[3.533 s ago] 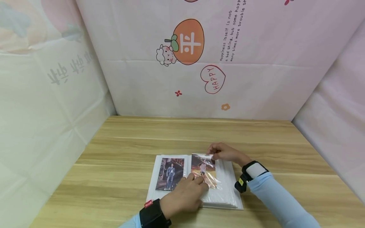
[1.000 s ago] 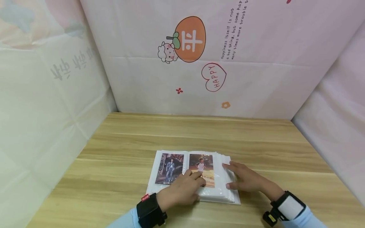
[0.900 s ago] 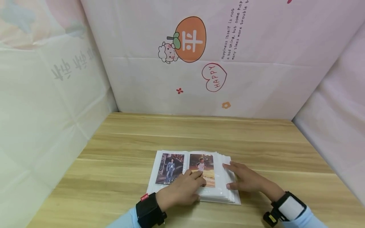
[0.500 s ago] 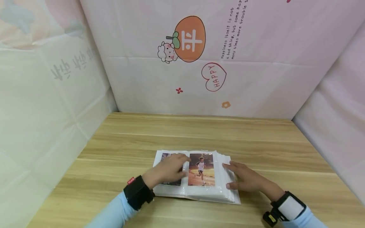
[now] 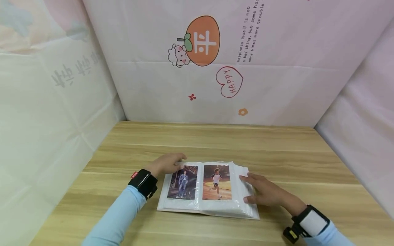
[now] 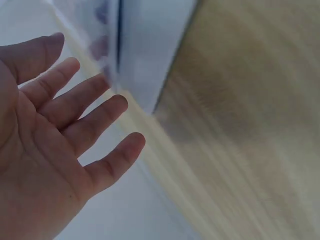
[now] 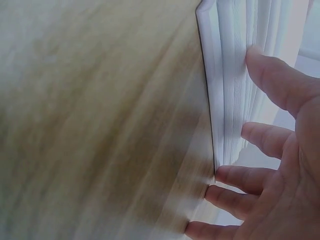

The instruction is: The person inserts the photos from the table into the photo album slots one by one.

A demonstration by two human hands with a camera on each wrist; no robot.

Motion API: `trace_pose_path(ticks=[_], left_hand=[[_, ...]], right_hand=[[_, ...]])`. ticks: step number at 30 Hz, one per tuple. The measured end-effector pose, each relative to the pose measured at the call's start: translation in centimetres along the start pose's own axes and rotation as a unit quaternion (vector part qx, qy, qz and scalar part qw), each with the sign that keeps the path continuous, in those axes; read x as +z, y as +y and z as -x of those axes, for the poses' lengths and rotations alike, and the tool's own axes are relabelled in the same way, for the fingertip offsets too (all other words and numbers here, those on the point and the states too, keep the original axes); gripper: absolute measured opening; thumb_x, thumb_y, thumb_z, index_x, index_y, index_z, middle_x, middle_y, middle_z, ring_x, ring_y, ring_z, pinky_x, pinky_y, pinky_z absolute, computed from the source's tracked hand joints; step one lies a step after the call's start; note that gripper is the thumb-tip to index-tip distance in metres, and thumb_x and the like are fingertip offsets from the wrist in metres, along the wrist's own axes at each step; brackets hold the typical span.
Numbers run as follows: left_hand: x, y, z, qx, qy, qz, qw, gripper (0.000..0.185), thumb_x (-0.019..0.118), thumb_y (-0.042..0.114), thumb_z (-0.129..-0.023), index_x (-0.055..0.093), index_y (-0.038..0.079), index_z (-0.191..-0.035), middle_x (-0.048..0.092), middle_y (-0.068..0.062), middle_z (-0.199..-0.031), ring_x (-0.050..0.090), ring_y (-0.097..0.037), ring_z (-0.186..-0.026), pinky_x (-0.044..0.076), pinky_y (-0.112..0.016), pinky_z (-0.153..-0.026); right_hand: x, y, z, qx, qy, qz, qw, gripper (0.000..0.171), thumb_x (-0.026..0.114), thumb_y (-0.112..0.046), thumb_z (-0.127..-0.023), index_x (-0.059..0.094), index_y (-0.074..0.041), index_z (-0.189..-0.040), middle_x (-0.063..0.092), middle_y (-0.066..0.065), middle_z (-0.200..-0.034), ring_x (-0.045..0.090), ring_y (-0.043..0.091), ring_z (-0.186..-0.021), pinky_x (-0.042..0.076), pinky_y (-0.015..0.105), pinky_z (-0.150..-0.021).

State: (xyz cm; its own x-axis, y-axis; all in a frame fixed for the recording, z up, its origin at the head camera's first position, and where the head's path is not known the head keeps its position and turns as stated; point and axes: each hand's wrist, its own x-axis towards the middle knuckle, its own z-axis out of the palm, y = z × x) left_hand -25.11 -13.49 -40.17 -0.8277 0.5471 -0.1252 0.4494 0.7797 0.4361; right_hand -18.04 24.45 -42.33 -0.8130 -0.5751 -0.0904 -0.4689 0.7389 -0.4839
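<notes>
The open photo album (image 5: 209, 188) lies flat on the wooden table (image 5: 277, 153). The right hand (image 5: 266, 193) rests spread fingers on its right page stack. The left hand (image 5: 166, 163), fingers released, has moved off the photos to the album's upper-left corner.

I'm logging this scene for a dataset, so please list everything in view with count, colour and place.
Photo album: one, white with clear sleeves, open near the table's front edge.
Photos: two, a figure in blue on the left page, a runner on orange ground on the right page.
Table: one, light wood.
Backdrop sheets: pale pink and white with cartoon prints, on three sides.
Left hand: fingers straight, at the album's far left corner.
Right hand: flat on the right page stack.
</notes>
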Motion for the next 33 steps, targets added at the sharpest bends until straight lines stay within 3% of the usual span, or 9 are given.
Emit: trace_pose_path(ticks=[6, 14, 28, 33], left_hand=[[0.3, -0.2, -0.1, -0.013, 0.009, -0.002, 0.9999, 0.034, 0.067, 0.017, -0.085, 0.059, 0.007, -0.117, 0.059, -0.010, -0.115, 0.053, -0.028, -0.108, 0.040, -0.043, -0.092], [0.7, -1.0, -0.1, -0.011, 0.044, -0.003, 0.9990, 0.027, 0.068, 0.014, -0.084, 0.063, 0.008, -0.110, 0.063, -0.009, -0.108, 0.057, -0.026, -0.103, 0.043, -0.040, -0.088], [0.3, -2.9, 1.2, -0.029, 0.070, -0.012, 0.9970, 0.017, 0.061, 0.006, -0.085, 0.065, 0.009, -0.102, 0.062, -0.004, -0.097, 0.056, -0.021, -0.089, 0.045, -0.036, -0.079], [0.5, -2.5, 1.2, -0.017, 0.062, 0.020, 0.9977, 0.026, 0.060, 0.007, -0.087, 0.060, 0.003, -0.112, 0.060, -0.010, -0.102, 0.056, -0.025, -0.093, 0.045, -0.039, -0.081]], right_hand=[[-0.1, -0.3, 0.1, -0.005, 0.003, 0.001, 1.000, 0.078, 0.066, -0.048, -0.080, 0.042, -0.001, -0.138, 0.030, 0.036, -0.137, 0.031, 0.052, -0.122, 0.029, 0.063, -0.093], [-0.1, -0.6, 0.1, 0.004, -0.001, -0.003, 1.000, 0.078, 0.066, -0.047, -0.080, 0.041, -0.001, -0.138, 0.029, 0.036, -0.138, 0.029, 0.053, -0.122, 0.029, 0.064, -0.092], [0.0, -0.6, 0.1, 0.015, -0.003, -0.006, 1.000, 0.077, 0.066, -0.047, -0.081, 0.041, -0.002, -0.139, 0.028, 0.034, -0.139, 0.029, 0.053, -0.123, 0.028, 0.063, -0.093], [0.0, -0.7, 0.1, 0.027, -0.003, -0.007, 1.000, 0.077, 0.067, -0.045, -0.080, 0.041, -0.003, -0.139, 0.028, 0.034, -0.139, 0.029, 0.052, -0.123, 0.028, 0.064, -0.093]])
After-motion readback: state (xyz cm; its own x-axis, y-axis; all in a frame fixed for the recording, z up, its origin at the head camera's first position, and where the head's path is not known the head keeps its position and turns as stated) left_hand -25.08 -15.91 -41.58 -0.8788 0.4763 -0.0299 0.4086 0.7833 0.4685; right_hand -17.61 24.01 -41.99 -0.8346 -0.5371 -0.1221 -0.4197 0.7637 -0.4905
